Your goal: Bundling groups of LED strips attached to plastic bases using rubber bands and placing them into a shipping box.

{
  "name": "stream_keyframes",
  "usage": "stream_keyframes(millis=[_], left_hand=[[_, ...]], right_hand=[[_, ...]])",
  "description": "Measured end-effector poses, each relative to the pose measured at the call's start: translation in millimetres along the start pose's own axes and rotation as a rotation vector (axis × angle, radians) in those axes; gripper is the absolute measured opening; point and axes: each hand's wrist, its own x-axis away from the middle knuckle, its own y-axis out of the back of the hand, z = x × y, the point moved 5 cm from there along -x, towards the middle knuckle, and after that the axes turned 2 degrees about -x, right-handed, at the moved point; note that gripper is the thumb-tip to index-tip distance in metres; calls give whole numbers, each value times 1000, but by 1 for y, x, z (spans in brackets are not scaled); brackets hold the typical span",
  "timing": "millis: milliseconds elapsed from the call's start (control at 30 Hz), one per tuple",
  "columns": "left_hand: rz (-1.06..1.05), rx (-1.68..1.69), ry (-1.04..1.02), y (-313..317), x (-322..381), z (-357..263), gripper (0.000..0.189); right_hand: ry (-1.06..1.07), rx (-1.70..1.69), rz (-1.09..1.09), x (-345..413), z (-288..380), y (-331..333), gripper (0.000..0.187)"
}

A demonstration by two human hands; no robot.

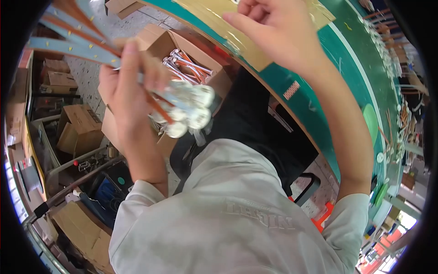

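Note:
My left hand (126,82) is closed around a bunch of flexible LED strips (78,51), pale blue on one face and orange on the other, dotted with small yellow chips. The strips fan out towards the upper left. Several round white end pieces (199,118) hang on the other side of my fist, blurred. At the top edge, my right hand (270,27) is over a brown cardboard sheet (253,58), its thumb extended and its fingers curled. Whether it holds anything cannot be made out.
Beyond my left hand, an open cardboard box (202,51) holds more orange and white strips. A green-topped workbench (304,109) curves along the right, bearing a small striped piece (291,90) and a light green disc (369,123). Cartons (80,126) and a metal rail (75,185) stand at left.

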Motion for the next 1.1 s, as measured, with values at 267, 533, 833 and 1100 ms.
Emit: stream_keyframes(millis=[267,533,833,1100], left_hand=[[-530,-510,325,201,10,108,21],[-326,-944,856,271,54,249,29],[-840,-480,966,345,59,431,20],[-985,-662,1085,364,131,573,27]], right_hand=[[439,450,-148,-50,-49,-66,22],[279,366,-11,-58,-48,-75,22],[185,321,189,-71,-48,-81,18],[131,380,379,-70,-54,-81,29]])
